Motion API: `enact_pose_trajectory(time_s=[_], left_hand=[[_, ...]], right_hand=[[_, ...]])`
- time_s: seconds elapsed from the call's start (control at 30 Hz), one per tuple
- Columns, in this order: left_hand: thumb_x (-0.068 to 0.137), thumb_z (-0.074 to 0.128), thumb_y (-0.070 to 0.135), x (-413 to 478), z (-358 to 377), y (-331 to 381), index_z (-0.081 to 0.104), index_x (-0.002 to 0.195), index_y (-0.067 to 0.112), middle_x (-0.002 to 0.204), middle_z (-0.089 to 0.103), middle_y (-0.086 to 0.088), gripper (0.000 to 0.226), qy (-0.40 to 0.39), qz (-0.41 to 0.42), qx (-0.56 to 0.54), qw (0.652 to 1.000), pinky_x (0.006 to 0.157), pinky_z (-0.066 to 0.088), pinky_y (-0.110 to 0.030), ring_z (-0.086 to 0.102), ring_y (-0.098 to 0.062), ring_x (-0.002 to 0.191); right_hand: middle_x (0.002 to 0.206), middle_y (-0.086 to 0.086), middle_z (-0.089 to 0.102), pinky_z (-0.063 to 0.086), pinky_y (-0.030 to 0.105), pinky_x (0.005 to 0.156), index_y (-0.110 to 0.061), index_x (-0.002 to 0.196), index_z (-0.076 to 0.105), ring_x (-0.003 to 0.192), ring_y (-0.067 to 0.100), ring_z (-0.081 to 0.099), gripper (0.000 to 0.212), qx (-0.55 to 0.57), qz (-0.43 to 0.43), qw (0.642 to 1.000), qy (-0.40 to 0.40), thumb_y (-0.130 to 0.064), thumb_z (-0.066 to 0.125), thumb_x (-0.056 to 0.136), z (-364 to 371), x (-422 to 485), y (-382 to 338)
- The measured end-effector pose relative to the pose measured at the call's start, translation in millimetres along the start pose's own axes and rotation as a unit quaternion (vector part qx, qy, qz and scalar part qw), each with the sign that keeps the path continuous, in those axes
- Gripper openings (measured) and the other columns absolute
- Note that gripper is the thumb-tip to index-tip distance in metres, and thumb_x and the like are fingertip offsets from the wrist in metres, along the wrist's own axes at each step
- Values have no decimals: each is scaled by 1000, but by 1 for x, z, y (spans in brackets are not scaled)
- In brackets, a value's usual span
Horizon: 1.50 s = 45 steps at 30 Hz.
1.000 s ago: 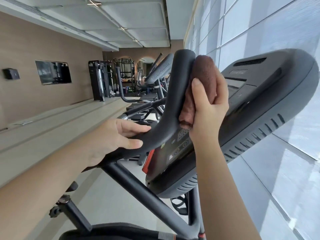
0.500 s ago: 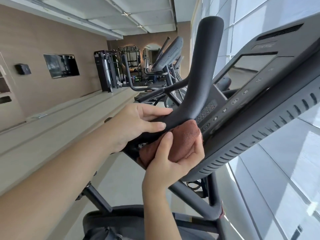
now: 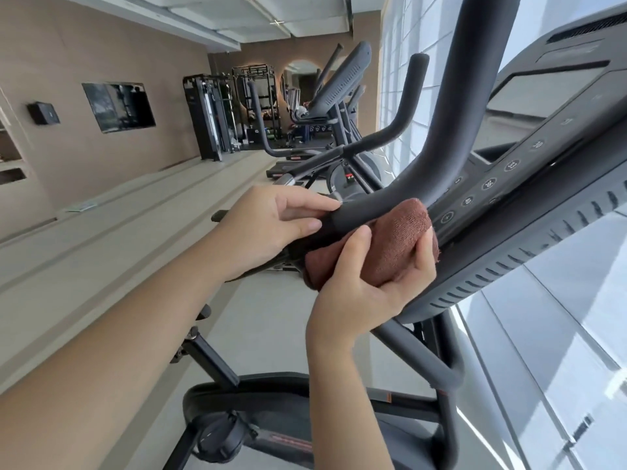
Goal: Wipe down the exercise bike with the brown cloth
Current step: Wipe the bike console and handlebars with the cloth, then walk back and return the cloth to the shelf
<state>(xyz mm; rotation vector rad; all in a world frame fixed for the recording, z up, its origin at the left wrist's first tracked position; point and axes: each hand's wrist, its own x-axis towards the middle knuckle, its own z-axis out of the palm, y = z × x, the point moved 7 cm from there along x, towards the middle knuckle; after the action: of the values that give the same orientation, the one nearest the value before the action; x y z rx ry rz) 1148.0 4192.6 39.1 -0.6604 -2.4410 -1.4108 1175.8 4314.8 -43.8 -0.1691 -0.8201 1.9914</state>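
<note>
We see the right hand (image 3: 366, 286) grasping a bunched brown terry cloth (image 3: 397, 245), pressed against the underside of the black curved padded handlebar (image 3: 424, 178) of the dark grey exercise bike (image 3: 417, 347), at the handlebar's bend. Just left of the cloth, the left hand (image 3: 268, 225) grasps that handlebar, fingers above, thumb below. Right of the handlebar sits the dark button console (image 3: 529, 198).

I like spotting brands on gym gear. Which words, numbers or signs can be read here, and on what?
"+" (probably): plus button on the console.
Number buttons beside it: two-digit figures, too blurred to read.
Lettering at the console's top: blurred, unreadable.
Red marking on the lower frame: unreadable.
Red label on the far machine: too small.
</note>
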Motion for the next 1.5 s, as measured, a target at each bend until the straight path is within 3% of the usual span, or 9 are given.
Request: enact_pose_trajectory(time_s=[0.17, 0.3, 0.43, 0.63, 0.7, 0.77, 0.87, 1.07, 1.5], left_hand=[[82, 62, -1, -16, -15, -11, 65, 102, 26, 108, 67, 4, 34, 48, 38, 62, 996, 98, 43, -27, 60, -7, 105], [83, 64, 6, -37, -22, -19, 67, 106, 20, 113, 64, 6, 28, 96, 68, 130, 984, 96, 33, -9, 52, 3, 107], [82, 64, 3, -66, -36, -26, 64, 113, 12, 118, 58, 5, 32, 119, 89, 171, 974, 93, 31, -2, 47, 1, 113], [82, 63, 1, -117, -85, -53, 65, 111, 7, 117, 61, -6, 29, 157, 51, 235, 958, 81, 43, -19, 57, -14, 97], [83, 62, 1, -136, -105, -64, 65, 110, 6, 116, 62, -7, 28, 166, 44, 255, 952, 89, 46, -30, 58, -20, 103], [84, 59, 4, -156, -127, -75, 65, 110, 6, 116, 61, -8, 27, 177, 33, 267, 947, 87, 51, -43, 57, -24, 107], [84, 57, 8, -185, -160, -93, 66, 107, 4, 113, 63, -10, 25, 193, 17, 298, 935, 86, 52, -44, 59, -26, 103], [79, 58, 9, -237, -215, -125, 68, 101, 3, 106, 66, -9, 25, 203, -5, 344, 917, 88, 43, -29, 61, -24, 99], [77, 58, 9, -379, -352, -205, 68, 96, 2, 102, 67, -13, 23, 254, -137, 428, 857, 85, 48, -40, 63, -29, 99]], right_hand=[[113, -21, 47, 33, 10, 93, -25, 118, 52, 111, -4, 47, 49, -96, -81, 990, -68, -10, 68, 74, -8, -13, -11], [112, -5, 47, 33, 7, 89, -44, 111, 46, 107, -6, 47, 53, -176, -122, 968, -128, -16, 68, 72, -5, -27, -15], [110, -3, 45, 33, 3, 85, -36, 114, 49, 104, -9, 45, 51, -209, -137, 960, -126, -14, 68, 73, 1, -39, -16], [115, 5, 39, 35, 3, 84, -19, 118, 55, 103, 6, 47, 49, -268, -171, 934, -161, -8, 70, 73, 28, -92, -6], [116, 8, 37, 35, 7, 90, -14, 118, 56, 107, 12, 46, 48, -277, -171, 933, -152, -4, 70, 73, 36, -107, -5], [115, 5, 37, 34, 6, 89, -15, 119, 55, 107, 7, 47, 48, -277, -159, 940, -119, -5, 69, 73, 39, -112, -8], [113, 2, 40, 29, 1, 86, -15, 119, 54, 102, -11, 43, 47, -285, -170, 936, -122, -8, 67, 74, 44, -130, -14], [116, -3, 49, 33, 4, 90, -31, 116, 52, 105, -7, 45, 47, -284, -96, 900, -318, -17, 66, 74, 88, -231, 21], [109, -3, 50, 33, -4, 74, -41, 110, 54, 94, -15, 44, 52, -305, 24, 734, -607, -11, 73, 72, 147, -453, 131]])
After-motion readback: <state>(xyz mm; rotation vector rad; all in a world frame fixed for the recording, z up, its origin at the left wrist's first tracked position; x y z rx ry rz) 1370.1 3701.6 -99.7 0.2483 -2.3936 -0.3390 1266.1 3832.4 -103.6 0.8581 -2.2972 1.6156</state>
